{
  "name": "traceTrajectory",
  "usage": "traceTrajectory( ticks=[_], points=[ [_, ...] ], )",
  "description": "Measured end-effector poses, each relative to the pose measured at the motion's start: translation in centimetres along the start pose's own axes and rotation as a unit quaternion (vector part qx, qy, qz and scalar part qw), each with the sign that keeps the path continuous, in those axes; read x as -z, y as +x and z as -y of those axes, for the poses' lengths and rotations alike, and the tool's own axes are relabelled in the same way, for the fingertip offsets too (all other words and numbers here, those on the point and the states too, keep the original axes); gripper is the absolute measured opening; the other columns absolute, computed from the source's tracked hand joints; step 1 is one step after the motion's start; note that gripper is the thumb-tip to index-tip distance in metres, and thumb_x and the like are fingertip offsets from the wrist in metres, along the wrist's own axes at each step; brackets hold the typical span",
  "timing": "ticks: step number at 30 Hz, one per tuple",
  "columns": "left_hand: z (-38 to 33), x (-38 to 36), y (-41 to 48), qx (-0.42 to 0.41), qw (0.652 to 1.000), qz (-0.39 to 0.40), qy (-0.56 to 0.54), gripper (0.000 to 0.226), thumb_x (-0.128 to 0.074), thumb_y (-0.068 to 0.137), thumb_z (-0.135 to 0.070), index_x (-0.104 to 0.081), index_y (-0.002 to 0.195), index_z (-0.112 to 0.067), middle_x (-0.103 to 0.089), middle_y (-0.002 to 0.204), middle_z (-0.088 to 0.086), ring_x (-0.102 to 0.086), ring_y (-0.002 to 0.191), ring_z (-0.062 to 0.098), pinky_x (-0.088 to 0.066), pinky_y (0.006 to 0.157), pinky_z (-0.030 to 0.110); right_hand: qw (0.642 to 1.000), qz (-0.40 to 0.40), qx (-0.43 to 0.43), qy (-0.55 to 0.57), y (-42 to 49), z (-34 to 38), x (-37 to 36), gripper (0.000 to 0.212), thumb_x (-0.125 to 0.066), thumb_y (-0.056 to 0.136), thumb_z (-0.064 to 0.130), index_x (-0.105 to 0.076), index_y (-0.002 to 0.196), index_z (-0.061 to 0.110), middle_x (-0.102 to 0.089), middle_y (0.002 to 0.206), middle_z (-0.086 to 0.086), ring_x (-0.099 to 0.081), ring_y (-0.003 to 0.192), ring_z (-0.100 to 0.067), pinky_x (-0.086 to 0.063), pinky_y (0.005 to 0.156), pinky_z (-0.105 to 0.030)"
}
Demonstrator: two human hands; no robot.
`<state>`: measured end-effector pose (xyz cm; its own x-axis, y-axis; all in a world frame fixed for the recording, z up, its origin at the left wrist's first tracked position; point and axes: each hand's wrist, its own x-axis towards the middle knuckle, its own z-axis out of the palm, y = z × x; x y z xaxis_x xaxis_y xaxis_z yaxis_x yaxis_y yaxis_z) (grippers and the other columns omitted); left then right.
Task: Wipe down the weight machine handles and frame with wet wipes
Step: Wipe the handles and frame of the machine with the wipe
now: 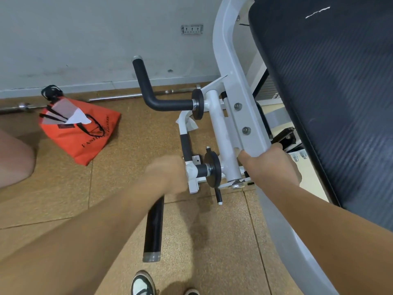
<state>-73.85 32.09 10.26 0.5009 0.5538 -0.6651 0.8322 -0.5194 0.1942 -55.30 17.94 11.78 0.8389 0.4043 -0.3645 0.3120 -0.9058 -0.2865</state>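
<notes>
At bottom centre the left hand [168, 175], blurred, was fisted around the black foam handle [153, 228]. Centre right, the right hand [274, 165] clamped the white steel frame [244, 116]. Farther, a white wet wipe [188, 122] draped the tubing.

the orange bag [85, 128] on the floor bears black lettering, partly readable as "fash".

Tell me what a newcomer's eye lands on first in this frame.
Probably the orange bag on the cork-coloured floor at left, the brightest thing in view. Next, the two bare arms reaching in from below: the left hand blurred at the white joint of the lower black handle, the right hand on the white frame. The big black pad fills the right side.
</notes>
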Motion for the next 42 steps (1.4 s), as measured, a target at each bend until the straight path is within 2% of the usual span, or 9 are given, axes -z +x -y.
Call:
traceTrajectory(
  ticks=[4,8,11,17,21,24,29,35,42],
  points=[
    [2.3,1.4,0.8,-0.032,0.919,0.256,-0.298,0.037,-0.09,0.073,-0.035,-0.059,0.056,-0.023,-0.05,0.06,0.003,-0.048,0.049,0.014,-0.047,0.075,0.031,1.0,-0.007,-0.002,0.001,-0.2,0.1,0.1,0.066,-0.065,0.086,0.072,-0.045,0.113,0.015,-0.061,0.089,0.0,-0.064,0.085,-0.029,-0.052,0.074,-0.041],
    [1.2,-1.1,-0.6,0.033,0.994,-0.023,-0.105,0.013,-0.074,0.082,-0.018,-0.063,0.083,-0.014,-0.06,0.075,0.003,-0.058,0.065,0.019,-0.047,0.062,0.032,1.0,-0.008,0.0,0.006,-0.3,0.2,0.2,0.067,-0.065,0.086,0.071,-0.046,0.114,0.014,-0.058,0.087,0.001,-0.062,0.085,-0.029,-0.051,0.074,-0.041],
    [-0.7,-3.8,-4.3,0.059,0.978,-0.18,0.089,0.043,-0.068,0.084,-0.004,-0.043,0.116,-0.014,-0.049,0.107,0.006,-0.056,0.094,0.024,-0.045,0.063,0.032,1.0,-0.006,-0.001,0.006,-0.4,0.2,0.2,0.069,-0.065,0.086,0.072,-0.047,0.117,0.013,-0.059,0.089,0.0,-0.063,0.086,-0.029,-0.052,0.075,-0.041],
    [1.7,-1.5,-1.7,0.037,0.985,-0.045,-0.163,0.029,-0.075,0.076,-0.023,-0.062,0.099,-0.01,-0.065,0.085,0.003,-0.063,0.072,0.022,-0.057,0.065,0.035,1.0,-0.006,0.002,0.003,-0.3,0.2,0.2,0.067,-0.064,0.085,0.072,-0.047,0.115,0.015,-0.062,0.092,-0.002,-0.064,0.086,-0.029,-0.053,0.075,-0.041],
    [2.8,-0.5,-1.7,0.074,0.904,0.066,-0.416,0.056,-0.097,0.059,-0.032,-0.071,0.103,-0.009,-0.067,0.067,0.0,-0.059,0.051,0.015,-0.059,0.08,0.031,1.0,-0.01,0.004,-0.002,-0.3,0.2,0.1,0.066,-0.064,0.086,0.071,-0.042,0.112,0.014,-0.058,0.087,-0.001,-0.062,0.085,-0.029,-0.051,0.074,-0.041],
    [1.4,-3.3,-4.6,0.123,0.931,-0.13,-0.318,0.027,-0.076,0.082,-0.011,-0.054,0.097,-0.014,-0.071,0.087,0.006,-0.067,0.066,0.02,-0.055,0.059,0.032,1.0,-0.005,0.005,-0.005,-0.5,0.2,0.3,0.066,-0.064,0.087,0.07,-0.039,0.111,0.014,-0.057,0.087,-0.002,-0.062,0.087,-0.031,-0.049,0.073,-0.041],
    [0.5,-8.0,-10.1,0.124,0.964,-0.182,-0.148,0.102,-0.068,0.08,0.003,-0.004,0.157,-0.014,-0.047,0.137,0.009,-0.067,0.092,0.023,-0.044,0.061,0.026,1.0,-0.009,0.005,-0.009,-0.4,0.2,0.2,0.067,-0.064,0.087,0.069,-0.042,0.112,0.011,-0.059,0.09,-0.006,-0.062,0.087,-0.032,-0.049,0.072,-0.04],
    [1.9,-5.4,-6.1,0.156,0.841,-0.127,-0.503,0.01,-0.064,0.086,-0.004,-0.061,0.095,-0.008,-0.063,0.071,0.015,-0.055,0.046,0.022,-0.047,0.041,0.028,1.0,-0.014,0.009,0.007,-1.0,0.6,0.4,0.067,-0.065,0.085,0.065,-0.049,0.117,0.009,-0.063,0.096,-0.007,-0.063,0.088,-0.031,-0.054,0.078,-0.043],
    [0.4,-10.2,-13.2,0.144,0.935,-0.212,-0.244,0.059,-0.054,0.089,0.0,-0.026,0.139,-0.015,-0.063,0.1,0.006,-0.063,0.074,0.024,-0.035,0.048,0.03,1.0,-0.007,0.016,0.019,-1.5,0.5,1.0,0.058,-0.067,0.088,0.061,-0.041,0.109,0.013,-0.056,0.088,0.001,-0.057,0.078,-0.022,-0.048,0.076,-0.039]
  ],
)
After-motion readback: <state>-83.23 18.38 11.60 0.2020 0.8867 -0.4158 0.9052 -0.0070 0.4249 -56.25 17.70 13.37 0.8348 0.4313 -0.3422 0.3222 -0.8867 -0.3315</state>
